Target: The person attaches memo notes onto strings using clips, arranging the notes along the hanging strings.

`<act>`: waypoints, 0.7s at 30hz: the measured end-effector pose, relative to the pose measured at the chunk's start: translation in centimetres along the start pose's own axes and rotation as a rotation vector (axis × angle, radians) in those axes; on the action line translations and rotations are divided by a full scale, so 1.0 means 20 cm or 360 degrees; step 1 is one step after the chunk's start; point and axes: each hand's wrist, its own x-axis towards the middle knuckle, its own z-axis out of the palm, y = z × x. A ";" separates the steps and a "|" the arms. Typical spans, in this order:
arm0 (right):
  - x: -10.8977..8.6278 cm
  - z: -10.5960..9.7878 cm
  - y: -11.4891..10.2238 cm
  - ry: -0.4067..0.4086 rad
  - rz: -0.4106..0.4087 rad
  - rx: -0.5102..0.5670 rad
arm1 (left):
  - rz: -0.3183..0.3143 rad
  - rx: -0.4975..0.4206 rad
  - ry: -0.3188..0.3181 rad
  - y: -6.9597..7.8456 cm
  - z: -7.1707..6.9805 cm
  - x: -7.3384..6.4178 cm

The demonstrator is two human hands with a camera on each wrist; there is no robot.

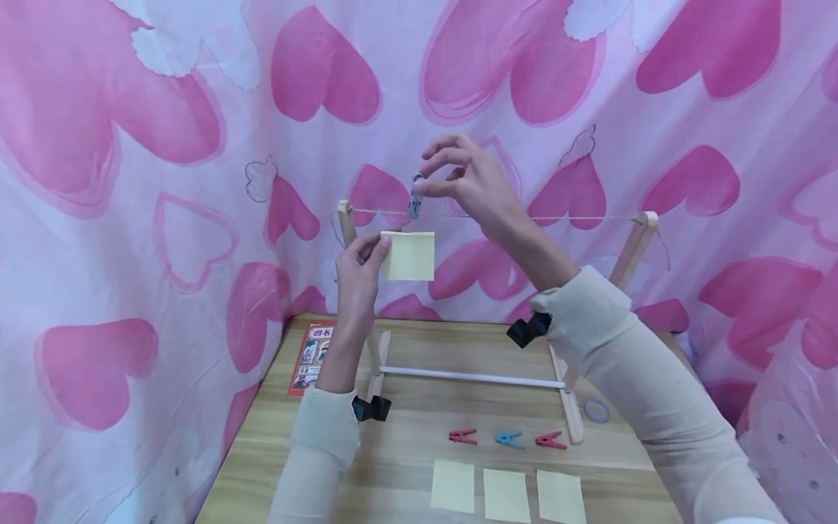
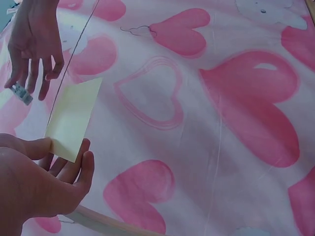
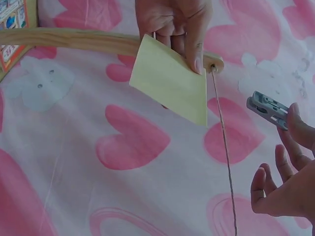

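My left hand (image 1: 361, 273) pinches a pale yellow sticky note (image 1: 411, 258) by its left edge, just below the string (image 1: 376, 212). Above the string, my right hand (image 1: 474, 178) holds a grey clothespin (image 1: 415, 200) between thumb and index finger. In the right wrist view the clothespin (image 3: 268, 109) points toward the string (image 3: 226, 147), apart from it and from the note (image 3: 170, 81). The left wrist view shows the note (image 2: 75, 118) close to the string, its lower end between thumb and fingers.
A wooden frame (image 1: 631, 255) carries the string, with a white rod (image 1: 471, 376) low across it. On the table (image 1: 406, 437) lie two red clothespins (image 1: 463, 436), a blue clothespin (image 1: 509, 439), three yellow notes (image 1: 453, 486), a tape roll (image 1: 596, 410) and a red printed sheet (image 1: 308, 360).
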 end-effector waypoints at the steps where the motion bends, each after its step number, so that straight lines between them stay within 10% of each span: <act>1: 0.02 0.01 0.00 0.0003 -0.0001 -0.0027 | 0.0001 -0.0007 0.0009 0.00 0.01 0.01; 21: 0.14 0.09 0.07 -0.0048 0.0022 -0.0139 | 0.0144 -0.0138 0.0055 0.02 0.05 0.11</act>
